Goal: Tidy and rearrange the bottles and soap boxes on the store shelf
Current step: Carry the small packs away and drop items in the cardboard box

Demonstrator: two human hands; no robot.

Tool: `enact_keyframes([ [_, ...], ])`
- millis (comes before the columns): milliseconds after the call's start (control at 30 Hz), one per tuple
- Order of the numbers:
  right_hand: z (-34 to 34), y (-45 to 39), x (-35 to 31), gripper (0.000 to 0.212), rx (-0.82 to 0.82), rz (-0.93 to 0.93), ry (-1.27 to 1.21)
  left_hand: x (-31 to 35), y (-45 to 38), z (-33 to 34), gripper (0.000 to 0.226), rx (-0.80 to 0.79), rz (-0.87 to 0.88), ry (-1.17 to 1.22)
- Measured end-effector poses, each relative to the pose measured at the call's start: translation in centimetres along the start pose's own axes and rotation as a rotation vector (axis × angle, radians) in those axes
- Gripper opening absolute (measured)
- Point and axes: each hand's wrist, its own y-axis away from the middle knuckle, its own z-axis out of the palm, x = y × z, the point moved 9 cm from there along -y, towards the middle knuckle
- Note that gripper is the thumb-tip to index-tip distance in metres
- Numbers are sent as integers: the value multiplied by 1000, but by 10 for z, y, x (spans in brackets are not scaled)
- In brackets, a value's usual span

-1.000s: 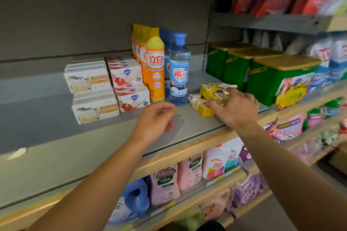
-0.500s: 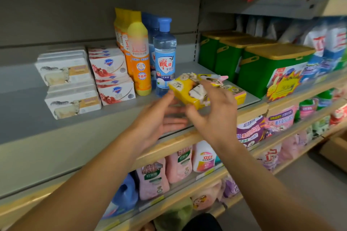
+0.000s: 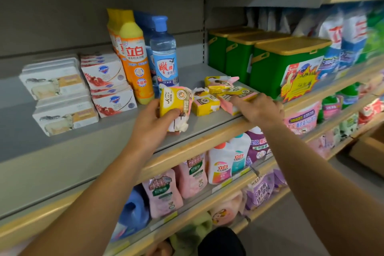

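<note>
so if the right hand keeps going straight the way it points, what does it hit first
Most likely the loose yellow-and-pink soap packs lying just ahead of the right hand; its fingers already reach the nearest one. Beyond that heap stands the blue-capped bottle, though depth is hard to judge from this view.

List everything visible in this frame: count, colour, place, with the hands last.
Yellow soap packs: about five, yellow and pink, front of the grey shelf; one held.
Orange bottles: a row, orange with yellow caps, behind the packs.
Blue bottles: a row, clear with blue caps, right of the orange.
Red-print soap boxes: two stacks, white.
Pale soap boxes: two stacks, white, far left.
Green tubs: three, yellow lids, right bay.
Pouches: many, pink and purple, lower shelves.
Left hand: grips one yellow pack.
Right hand: on another pack.
</note>
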Motion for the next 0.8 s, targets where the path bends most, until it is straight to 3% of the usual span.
enact_keyframes([
  [100,3,-3,-3,71,-20,21,-115,5,2,3,53,-27,62,-100],
  [167,0,4,-13,68,46,-49,-197,3,2,3,54,-28,61,-93],
  [333,-25,41,-35,49,273,-317,-672,13,10,1,33,19,65,-104],
  [433,-43,68,-35,43,291,-369,-945,22,32,-6,23,62,45,-10],
  [533,-35,102,-25,35,135,-259,-1234,24,75,-20,19,100,-9,108],
  [633,2,154,-17,12,-132,-82,-1453,15,128,-39,16,115,-82,197],
  [800,87,261,3,26,-515,200,-1452,-26,217,-73,16,165,-265,298],
])
